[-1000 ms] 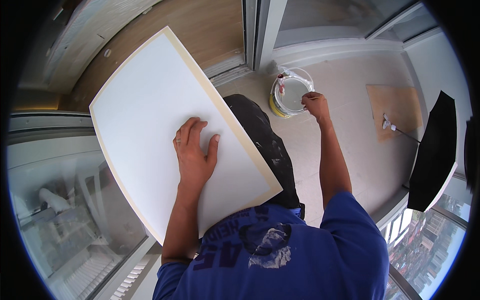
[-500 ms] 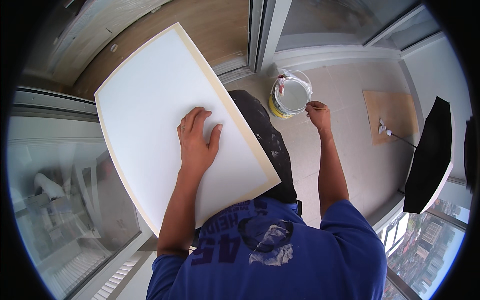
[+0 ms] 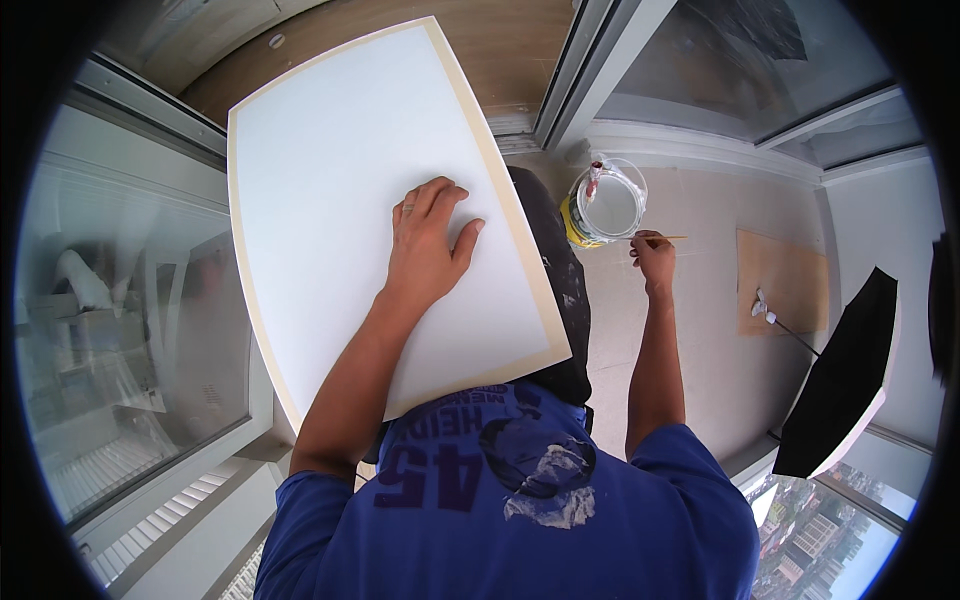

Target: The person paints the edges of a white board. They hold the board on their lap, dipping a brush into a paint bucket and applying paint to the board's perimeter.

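Observation:
My left hand [image 3: 427,245] lies flat, fingers spread, on a large white panel with a cream border [image 3: 330,170] that rests tilted across my lap. My right hand [image 3: 655,258] is lifted beside a paint bucket [image 3: 604,206] and grips a thin wooden brush handle [image 3: 672,238] that points right. The bucket holds white paint, has a yellow band on its side and a second brush leaning on its rim. My black trousers [image 3: 566,290] show under the panel's right edge.
A brown cardboard sheet [image 3: 782,282] with a small tool on it lies on the tiled floor at right. A black-and-white board [image 3: 838,378] leans at the right wall. Glass window panels [image 3: 130,300] run along the left; sliding-door frames [image 3: 575,70] stand ahead.
My right hand has drawn back from the bucket's rim toward me, bringing the brush out. The panel has shifted slightly with my left hand still flat on it.

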Available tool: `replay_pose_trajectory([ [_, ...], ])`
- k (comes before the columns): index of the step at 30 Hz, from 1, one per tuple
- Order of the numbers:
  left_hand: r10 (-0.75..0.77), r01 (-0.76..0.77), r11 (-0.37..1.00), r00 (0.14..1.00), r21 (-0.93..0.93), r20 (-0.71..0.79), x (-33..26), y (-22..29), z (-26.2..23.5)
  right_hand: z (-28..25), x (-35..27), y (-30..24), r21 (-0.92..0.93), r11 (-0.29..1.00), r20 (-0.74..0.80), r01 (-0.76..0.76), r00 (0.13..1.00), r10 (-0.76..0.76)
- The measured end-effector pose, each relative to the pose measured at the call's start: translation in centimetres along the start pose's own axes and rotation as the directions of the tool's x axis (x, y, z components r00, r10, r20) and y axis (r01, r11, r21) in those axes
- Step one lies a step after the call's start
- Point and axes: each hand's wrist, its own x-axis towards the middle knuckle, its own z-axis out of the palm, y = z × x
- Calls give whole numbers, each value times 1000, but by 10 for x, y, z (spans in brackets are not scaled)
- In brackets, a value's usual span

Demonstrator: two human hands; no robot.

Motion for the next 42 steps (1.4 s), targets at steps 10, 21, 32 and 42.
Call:
replay_pose_trajectory([
  [10, 8, -8, 1000, 1000, 0, -28, -4, -1, -1, 19, -88, -89, 723, 686, 260, -83, 952, -159],
  [21, -5, 5, 1000, 1000, -3, -20, -4, -1, -2, 51, -168, -171, 502, 825, 294, 262, 845, -447],
  [32, 5, -6, 1000, 998, -15, -55, -4, 0, 0, 54, -173, -179, 311, 875, 318, 372, 827, -464],
  [42, 4, -5, 1000, 998, -24, -57, -5, -1, 0, 54, -176, -192, 139, 866, 338, 481, 799, -497],
])
